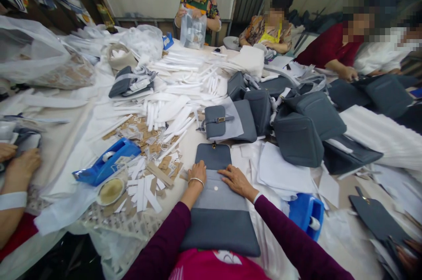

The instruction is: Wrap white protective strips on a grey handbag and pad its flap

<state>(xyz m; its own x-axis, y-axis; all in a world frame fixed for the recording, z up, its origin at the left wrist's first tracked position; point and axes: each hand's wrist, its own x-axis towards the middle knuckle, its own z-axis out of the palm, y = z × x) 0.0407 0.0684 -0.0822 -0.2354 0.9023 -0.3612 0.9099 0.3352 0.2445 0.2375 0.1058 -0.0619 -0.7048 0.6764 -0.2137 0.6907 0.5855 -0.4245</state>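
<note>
A dark grey handbag (219,231) lies flat in front of me, its flap (213,156) folded out away from me. The flap carries a gold-coloured clasp at its far end, and a small pale round spot shows on the lighter grey middle panel (217,201). My left hand (197,174), with a bracelet at the wrist, rests on the left edge where flap and panel meet. Its fingers lie on the bag. On the right edge, my right hand (239,181) lies with fingers spread and stretched over the panel. Neither hand grips anything that I can see.
Blue tape dispensers (110,161) stand left and right of me. Beside the left one are a round dish (111,191) and paper scraps (143,190). Grey bags (298,137) pile up at right; white strips (171,108) cover the middle. Several co-workers sit around the table.
</note>
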